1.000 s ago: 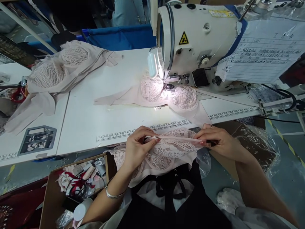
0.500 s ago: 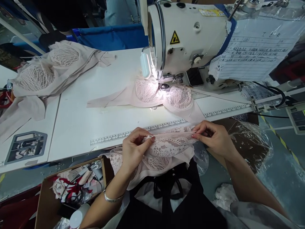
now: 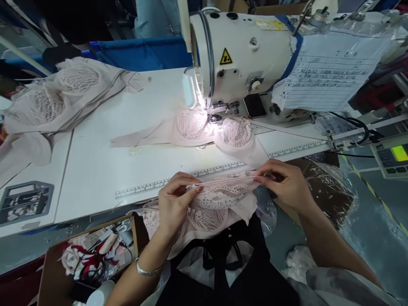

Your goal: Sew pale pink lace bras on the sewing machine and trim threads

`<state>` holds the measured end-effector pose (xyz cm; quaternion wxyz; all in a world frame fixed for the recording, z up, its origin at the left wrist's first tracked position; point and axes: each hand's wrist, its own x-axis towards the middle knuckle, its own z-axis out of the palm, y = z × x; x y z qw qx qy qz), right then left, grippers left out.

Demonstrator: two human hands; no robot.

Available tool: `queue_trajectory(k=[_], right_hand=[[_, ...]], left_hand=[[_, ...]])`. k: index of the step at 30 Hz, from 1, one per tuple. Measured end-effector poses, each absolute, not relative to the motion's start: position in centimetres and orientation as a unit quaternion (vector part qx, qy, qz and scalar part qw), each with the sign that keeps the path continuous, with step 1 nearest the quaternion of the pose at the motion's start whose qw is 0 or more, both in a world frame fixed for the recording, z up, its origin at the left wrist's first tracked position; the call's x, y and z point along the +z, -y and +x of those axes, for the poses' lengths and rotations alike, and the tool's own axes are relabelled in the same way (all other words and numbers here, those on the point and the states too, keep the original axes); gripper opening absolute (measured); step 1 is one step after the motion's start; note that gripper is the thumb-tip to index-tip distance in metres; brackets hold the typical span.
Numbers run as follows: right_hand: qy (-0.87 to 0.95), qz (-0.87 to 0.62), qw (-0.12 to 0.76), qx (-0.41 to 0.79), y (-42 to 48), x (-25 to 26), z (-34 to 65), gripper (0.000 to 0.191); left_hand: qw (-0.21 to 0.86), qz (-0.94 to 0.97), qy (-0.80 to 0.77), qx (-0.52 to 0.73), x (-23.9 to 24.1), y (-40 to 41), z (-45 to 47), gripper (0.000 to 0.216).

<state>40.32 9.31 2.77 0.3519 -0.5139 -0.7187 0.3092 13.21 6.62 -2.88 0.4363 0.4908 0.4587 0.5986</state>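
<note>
Head view: left hand (image 3: 173,204), right hand (image 3: 286,183), grip pinching lace garment (image 3: 219,197); box (image 3: 52,274) holding red-white cloth (image 3: 72,260).

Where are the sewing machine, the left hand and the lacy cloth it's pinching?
Sewing machine (image 3: 240,49), head view: its white body.
Left hand (image 3: 173,202), head view: near thumb's base.
Lacy cloth (image 3: 212,199), head view: below the pinched edge.

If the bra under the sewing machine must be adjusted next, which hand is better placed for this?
Probably the right hand: its fingers are close to one end of that bra; the left hand is farther away. Both pinch the lace fabric, so the right must release it first.
</note>
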Motion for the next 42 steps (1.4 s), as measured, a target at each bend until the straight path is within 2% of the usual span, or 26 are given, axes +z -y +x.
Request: queue_trajectory(k=[5, 8, 10, 12, 13, 16, 21, 24, 28, 37, 42], right_hand=[[0.704, -0.469, 0.347, 0.405, -10.2, 3.9, 42.3, 0.014], [0.699, -0.415, 0.330, 0.480, -10.4, 5.2, 42.8, 0.013], [0.710, -0.387, 0.299, 0.507, -10.3, 6.2, 42.1, 0.013], [0.734, -0.389, 0.262, 0.491, -9.9, 7.0, 40.5, 0.011], [0.748, -0.397, 0.249, 0.471, -9.7, 7.2, 39.6, 0.010], [0.777, -0.409, 0.230, 0.421, -9.1, 7.1, 37.3, 0.013], [0.812, -0.390, 0.224, 0.371, -9.1, 5.5, 37.8, 0.009], [0.807, -0.393, 0.241, 0.368, -9.5, 4.6, 39.5, 0.019], [0.793, -0.383, 0.265, 0.393, -9.9, 3.6, 40.8, 0.021], [0.784, -0.349, 0.299, 0.418, -10.7, 3.3, 40.5, 0.013], [0.711, -0.400, 0.302, 0.493, -11.0, 3.5, 40.6, 0.021]], left_hand=[[0.470, 0.479, -0.402, 0.623, -2.9, -6.3, 13.4, 0.012], [0.565, 0.506, -0.371, 0.535, -1.8, -6.6, 12.6, 0.011], [0.615, 0.574, -0.336, 0.422, -0.6, -6.9, 12.4, 0.026], [0.603, 0.648, -0.304, 0.351, 0.5, -7.2, 12.9, 0.046], [0.578, 0.676, -0.297, 0.347, 1.0, -7.2, 13.5, 0.046], [0.503, 0.714, -0.303, 0.382, 1.5, -7.0, 15.7, 0.008], [0.503, 0.694, -0.318, 0.406, 0.8, -7.1, 17.2, 0.013], [0.520, 0.682, -0.319, 0.403, 0.7, -7.7, 16.7, 0.016], [0.545, 0.672, -0.312, 0.393, 0.7, -8.5, 16.1, 0.017], [0.556, 0.665, -0.306, 0.393, 0.6, -8.6, 16.1, 0.016], [0.557, 0.655, -0.301, 0.412, 0.5, -8.8, 16.2, 0.016]])
